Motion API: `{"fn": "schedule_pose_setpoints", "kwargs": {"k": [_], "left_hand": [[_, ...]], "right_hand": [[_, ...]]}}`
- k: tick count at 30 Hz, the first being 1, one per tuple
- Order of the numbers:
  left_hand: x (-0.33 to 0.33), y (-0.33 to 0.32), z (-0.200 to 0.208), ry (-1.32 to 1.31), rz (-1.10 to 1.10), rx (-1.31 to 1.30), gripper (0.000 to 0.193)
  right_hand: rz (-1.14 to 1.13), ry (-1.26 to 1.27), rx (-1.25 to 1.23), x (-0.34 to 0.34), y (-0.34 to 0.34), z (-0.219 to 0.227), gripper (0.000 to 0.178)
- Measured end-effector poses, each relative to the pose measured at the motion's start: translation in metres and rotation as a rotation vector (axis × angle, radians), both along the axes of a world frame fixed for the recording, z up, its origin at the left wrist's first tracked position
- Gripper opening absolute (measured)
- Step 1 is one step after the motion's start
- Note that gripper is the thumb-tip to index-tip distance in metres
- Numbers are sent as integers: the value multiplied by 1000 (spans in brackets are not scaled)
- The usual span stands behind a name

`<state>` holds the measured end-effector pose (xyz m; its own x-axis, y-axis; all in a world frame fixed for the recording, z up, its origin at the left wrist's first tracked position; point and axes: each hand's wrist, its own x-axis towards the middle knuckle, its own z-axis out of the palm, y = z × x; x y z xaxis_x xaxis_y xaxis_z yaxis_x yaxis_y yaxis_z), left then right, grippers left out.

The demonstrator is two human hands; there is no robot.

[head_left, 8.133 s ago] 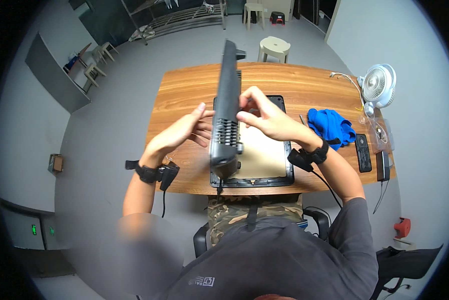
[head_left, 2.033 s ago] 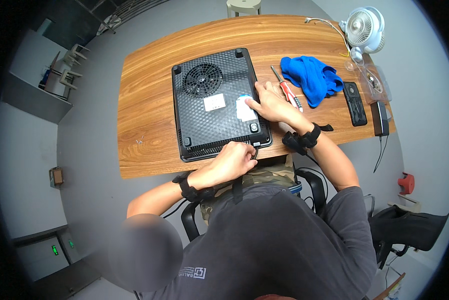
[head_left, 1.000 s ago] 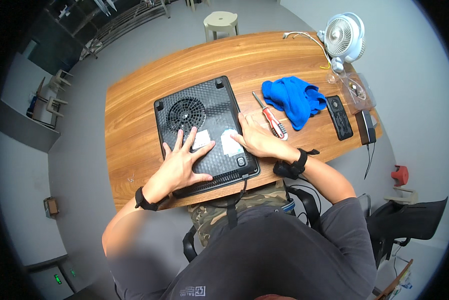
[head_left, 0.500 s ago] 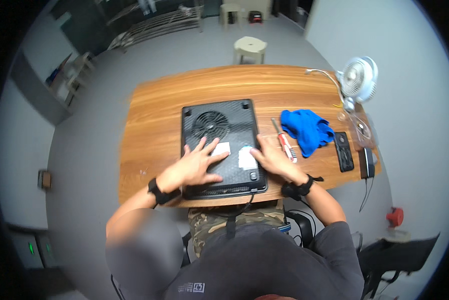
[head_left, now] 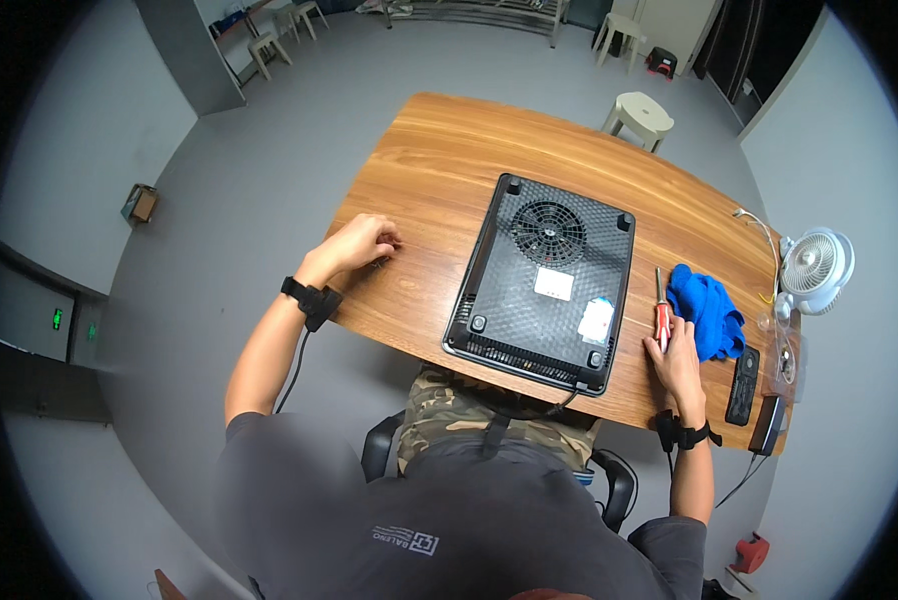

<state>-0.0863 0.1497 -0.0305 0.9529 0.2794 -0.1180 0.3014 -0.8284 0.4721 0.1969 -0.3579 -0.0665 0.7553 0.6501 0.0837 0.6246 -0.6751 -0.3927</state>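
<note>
The right hand [head_left: 681, 358] lies on the counter [head_left: 439, 170] with its fingers closed around the red handle of a screwdriver [head_left: 660, 308], whose shaft points away from the person. The left hand [head_left: 361, 243] rests well apart, near the counter's left edge, fingers curled under in a loose fist; whether it holds anything cannot be told. Both wrists wear black bands with cables running back along the forearms.

Between the hands sits a black cooker [head_left: 544, 280], turned underside up (its round fan grille faces the camera, with vent slots along the near edge and small feet at the corners). Two pale labels show on its base, and a dark cord leaves its near edge toward the person's lap. The screwdriver lies just beside the cooker's right edge, not touching it.

Right of the screwdriver, touching or nearly touching the right hand, is a crumpled blue cloth [head_left: 707, 312]. Beyond it, near the counter's right end, lie a black remote [head_left: 742, 385] and a second dark, narrow object [head_left: 767, 424] at the corner. A small white fan [head_left: 815, 269] stands at the far right end.

On the grey floor beyond the counter stands a pale stool [head_left: 640, 114].
</note>
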Motion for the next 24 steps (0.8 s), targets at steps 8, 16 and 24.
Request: {"fn": "schedule_pose_setpoints", "kwargs": {"k": [8,16,24], "left_hand": [[-24,10,-25,-55,130,-73,16],[-13,-2,-24,23,135,36,12],[-5,-10,-23,-86,167,-42,11]], "right_hand": [[-105,7,84,4,-1,-16,38],[-24,-42,318,17,13,24,33],[107,79,372,-4,50,66,31]]}}
